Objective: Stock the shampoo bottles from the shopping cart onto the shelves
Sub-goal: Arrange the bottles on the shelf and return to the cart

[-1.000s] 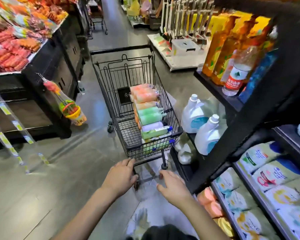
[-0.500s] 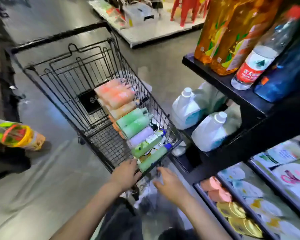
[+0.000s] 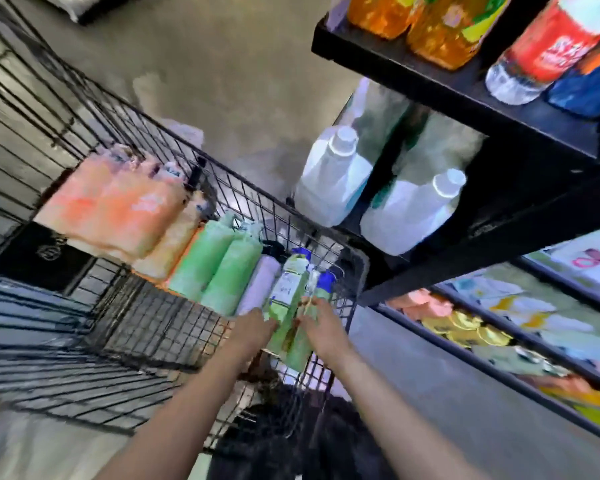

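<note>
Shampoo bottles lie in a row along the far wall of the shopping cart, just ahead of both hands: orange ones farthest off, then 2 green, 1 pale lilac, and nearest the hands 2 green bottles with blue caps. The left hand reaches into the cart and touches the near end of the labelled green bottle; motion blur hides whether its fingers curl round it. The right hand rests on the neighbouring green bottle, its grip likewise too blurred to tell. Beyond the right hand stand the black shelves, with 2 white jugs on a low tier, and amber bottles beside a red-labelled water bottle above.
</note>
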The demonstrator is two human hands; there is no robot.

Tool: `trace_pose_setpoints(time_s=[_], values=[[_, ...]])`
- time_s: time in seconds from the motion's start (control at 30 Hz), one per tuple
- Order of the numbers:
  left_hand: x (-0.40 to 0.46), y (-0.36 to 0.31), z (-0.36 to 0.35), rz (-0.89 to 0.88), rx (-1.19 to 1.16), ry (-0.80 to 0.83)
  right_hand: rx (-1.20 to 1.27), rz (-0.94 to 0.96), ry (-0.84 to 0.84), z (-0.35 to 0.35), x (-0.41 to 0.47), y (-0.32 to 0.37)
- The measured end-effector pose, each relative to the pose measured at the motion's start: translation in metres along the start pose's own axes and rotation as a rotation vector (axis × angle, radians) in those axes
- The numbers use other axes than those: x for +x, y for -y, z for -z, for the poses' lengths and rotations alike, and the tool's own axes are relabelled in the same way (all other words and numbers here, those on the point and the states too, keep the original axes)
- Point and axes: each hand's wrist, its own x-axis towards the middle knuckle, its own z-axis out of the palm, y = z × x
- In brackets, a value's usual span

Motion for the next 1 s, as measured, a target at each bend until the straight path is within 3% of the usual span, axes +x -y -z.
trace_pose_setpoints(time_s=[0.2,0.37,0.63,1.0], values=[[0.023,-0.012,-0.029,0.076,-0.062,-0.103,0.153,-0.129,-0.115,-0.003,0.024,-0.025],[0.013,-0.015,-0.030,0.153,-0.169,-0.044,0.249,-0.171,-0.143,-0.010,0.036,-0.032],[-0.015,0.013,0.006,0.073,-0.810,0.130,0.216,-0.301,-0.109,-0.020,0.059,-0.028],[-0.028,0.066,0.018,0.052,-0.722,0.008,-0.246,-0.631,-0.239,-0.069,0.116,-0.013]])
